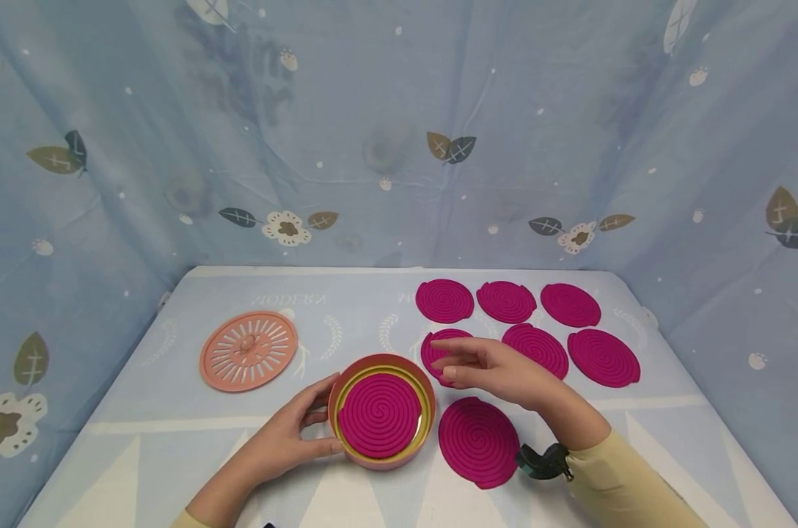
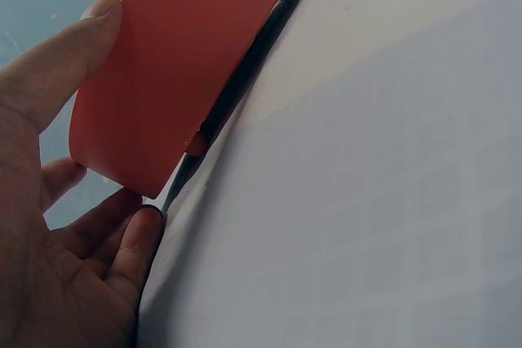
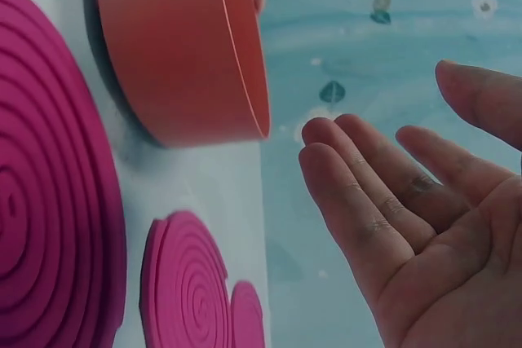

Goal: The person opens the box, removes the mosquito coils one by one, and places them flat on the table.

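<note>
My left hand (image 1: 287,440) grips the left side of a round coral mosquito coil box (image 1: 336,385), its thumb on the near wall and its fingers along the far side. Inside the box, within a yellow inner ring, lies a magenta spiral mosquito coil (image 1: 381,414). In the left wrist view the thumb (image 2: 61,71) presses the box's outer wall (image 2: 171,63). My right hand (image 1: 498,370) hovers right of the box, above a partly hidden coil (image 1: 428,352), fingers extended and holding nothing. The right wrist view shows its palm (image 3: 457,258) apart from the box (image 3: 179,55).
A coral slotted lid (image 1: 249,352) with a knob lies at the left. Another magenta coil (image 1: 478,440) rests just right of the box. Several more coils (image 1: 504,301) lie in two rows at the back right. A patterned curtain (image 1: 386,147) hangs behind the table (image 1: 174,455).
</note>
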### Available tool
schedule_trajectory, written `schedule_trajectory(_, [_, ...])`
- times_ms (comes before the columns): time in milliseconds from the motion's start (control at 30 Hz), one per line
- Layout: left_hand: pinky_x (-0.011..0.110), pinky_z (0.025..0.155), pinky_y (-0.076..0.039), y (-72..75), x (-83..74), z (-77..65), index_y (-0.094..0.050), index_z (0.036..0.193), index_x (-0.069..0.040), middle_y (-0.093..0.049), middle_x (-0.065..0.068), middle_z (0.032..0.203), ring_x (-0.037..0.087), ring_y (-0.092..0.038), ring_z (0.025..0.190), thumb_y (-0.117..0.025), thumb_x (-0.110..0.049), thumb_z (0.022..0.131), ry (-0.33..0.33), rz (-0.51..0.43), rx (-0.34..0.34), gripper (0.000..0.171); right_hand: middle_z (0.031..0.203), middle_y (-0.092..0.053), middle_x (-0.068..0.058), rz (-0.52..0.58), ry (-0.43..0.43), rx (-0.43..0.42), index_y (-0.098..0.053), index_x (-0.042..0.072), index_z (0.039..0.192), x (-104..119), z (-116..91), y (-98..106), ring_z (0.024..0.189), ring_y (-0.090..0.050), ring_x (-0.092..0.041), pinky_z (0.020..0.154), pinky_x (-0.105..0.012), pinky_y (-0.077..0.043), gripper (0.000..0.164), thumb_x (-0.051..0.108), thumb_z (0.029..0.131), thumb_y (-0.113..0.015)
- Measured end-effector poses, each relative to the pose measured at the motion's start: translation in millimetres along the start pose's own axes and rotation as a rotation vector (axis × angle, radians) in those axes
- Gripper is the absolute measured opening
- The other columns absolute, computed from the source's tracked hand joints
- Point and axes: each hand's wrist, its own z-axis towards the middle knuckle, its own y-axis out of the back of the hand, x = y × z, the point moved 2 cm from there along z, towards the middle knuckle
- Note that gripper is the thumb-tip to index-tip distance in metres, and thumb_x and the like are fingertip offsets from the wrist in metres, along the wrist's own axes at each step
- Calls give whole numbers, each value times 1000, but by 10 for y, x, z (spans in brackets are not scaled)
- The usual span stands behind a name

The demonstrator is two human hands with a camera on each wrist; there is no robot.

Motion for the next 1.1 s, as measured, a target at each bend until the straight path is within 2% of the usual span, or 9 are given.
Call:
schedule_trajectory(200, [28, 107, -45, 2, 9, -2, -33, 152, -34, -52, -3, 139, 14, -50, 128, -89, -36, 73, -5, -6, 5, 96, 132, -61, -8, -38, 7, 37, -54, 26, 141, 45, 173, -97, 118, -60, -20, 95, -35, -55, 48, 31, 96, -67])
schedule_trajectory(433, [28, 107, -45, 2, 10, -3, -33, 152, -34, -51, -4, 139, 14, -50, 128, -89, -35, 73, -10, -8, 2, 96, 129, -64, -9, -105, 26, 75, -52, 19, 144, 91, 356, -249, 114, -62, -15, 96, -34, -55, 50, 29, 96, -66])
schedule_trajectory(633, [29, 106, -45, 2, 4, -9, -33, 152, -33, -51, -4, 139, 14, -50, 128, -89, -35, 73, -12, -3, -1, 97, 124, -66, -1, -216, 15, 81, -55, 20, 141, 96, 475, -377, 111, -61, -8, 96, -31, -54, 49, 34, 96, -66])
schedule_trajectory(967, [30, 106, -46, 3, -11, -21, -33, 152, -34, -52, -4, 139, 14, -50, 128, -88, -34, 75, -23, -6, 2, 94, 126, -64, 4, -280, -18, 98, -54, 28, 141, 112, 586, -512, 116, -58, -7, 100, -34, -51, 49, 41, 95, -64])
schedule_trajectory(1100, [30, 106, -46, 4, -7, -24, -33, 151, -37, -52, -5, 139, 13, -50, 127, -88, -36, 75, -19, 2, -1, 94, 127, -63, 3, -290, -30, 110, -53, 27, 142, 120, 625, -572, 119, -58, -12, 102, -35, -50, 51, 42, 95, -65])
